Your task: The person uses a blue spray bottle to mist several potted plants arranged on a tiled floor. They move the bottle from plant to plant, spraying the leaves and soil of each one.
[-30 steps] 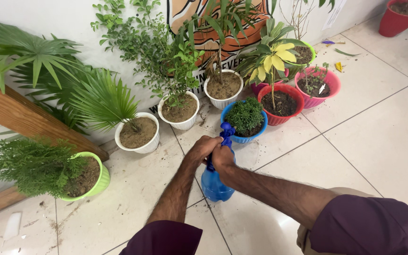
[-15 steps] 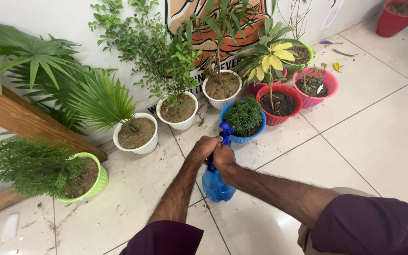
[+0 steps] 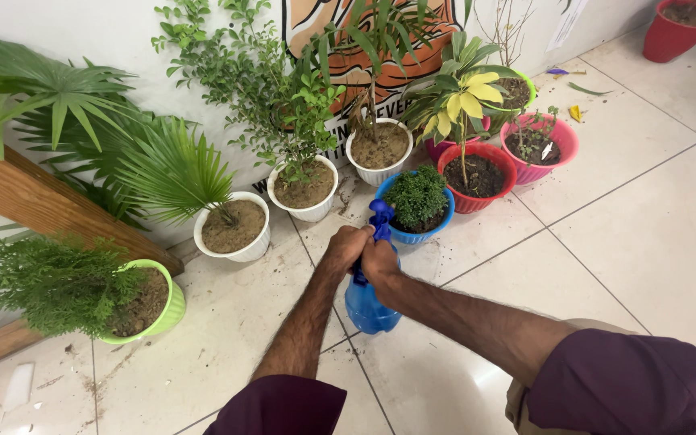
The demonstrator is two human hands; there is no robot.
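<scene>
1. The left hand (image 3: 346,246) had its fingers wrapped around the top of a translucent blue plastic spray bottle (image 3: 368,302).
2. The right hand (image 3: 380,263) was clamped on the bottle's neck, touching the left.
3. The bottle was held above the white tiled floor (image 3: 622,234), its blue nozzle (image 3: 380,212) just beside a round blue plastic pot (image 3: 438,225) of small green leaves.

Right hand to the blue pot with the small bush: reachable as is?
Probably yes. The right hand is wrapped on the spray bottle just short of the blue pot, with bare tile between; it would need to let go first.
</scene>
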